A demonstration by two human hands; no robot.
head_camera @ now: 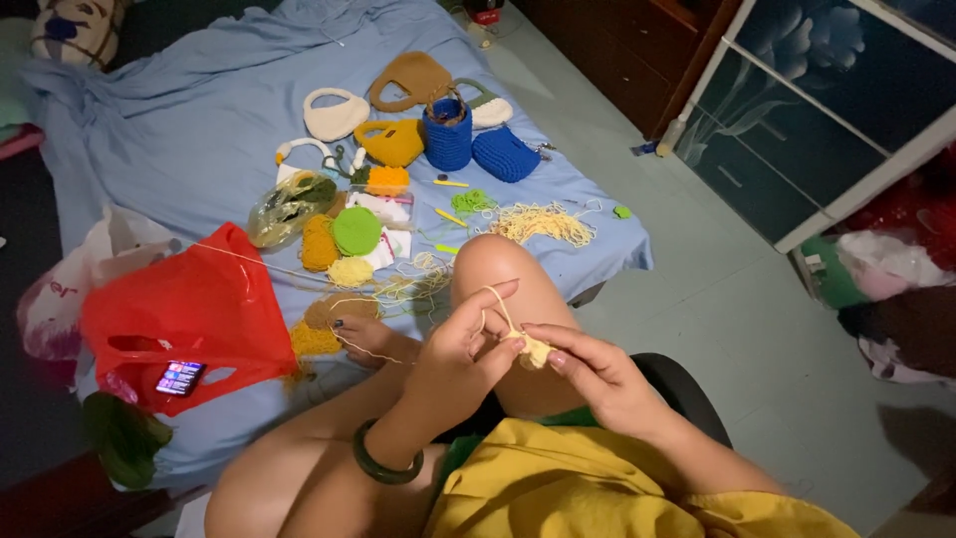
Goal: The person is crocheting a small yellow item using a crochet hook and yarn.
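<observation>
Yellow crochet piece [535, 350] sits pinched between both hands above the raised knee [495, 261], close to the eyes for fine work. Right hand [597, 374] closes its fingertips on the piece; left hand [463, 359] grips it too, with the yarn [495, 304] looped over its forefinger, probably to keep tension. That strand runs off toward the blue sheet [189, 130], where small bags [443, 125], yarn balls [344, 239] and a red bag [189, 304] with a phone [180, 378] lie within reach.
</observation>
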